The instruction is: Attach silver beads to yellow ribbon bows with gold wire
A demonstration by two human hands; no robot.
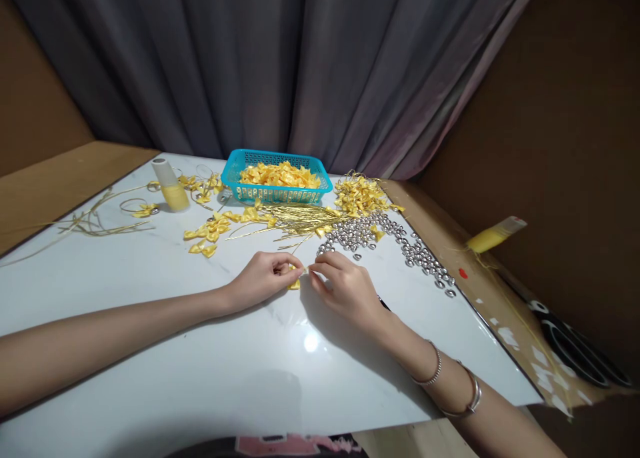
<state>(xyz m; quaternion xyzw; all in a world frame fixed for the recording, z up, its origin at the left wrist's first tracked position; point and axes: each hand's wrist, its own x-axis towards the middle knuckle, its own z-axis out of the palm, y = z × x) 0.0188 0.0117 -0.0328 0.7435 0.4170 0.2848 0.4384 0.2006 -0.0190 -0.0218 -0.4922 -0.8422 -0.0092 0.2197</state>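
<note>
My left hand is closed in a pinch on a small yellow ribbon bow, part of which shows below the fingertips. Close beside it, my right hand is pinched too, its fingertips almost meeting those of the left. What the right fingers hold is too small and covered to name. Just beyond the hands lie a bundle of gold cords and a spread of shiny silver beads. More yellow bows are scattered to the left.
A blue-green basket of yellow bows stands at the back, with a pile of bows to its right. A yellow thread spool stands back left. Another spool and black scissors lie on cardboard at right.
</note>
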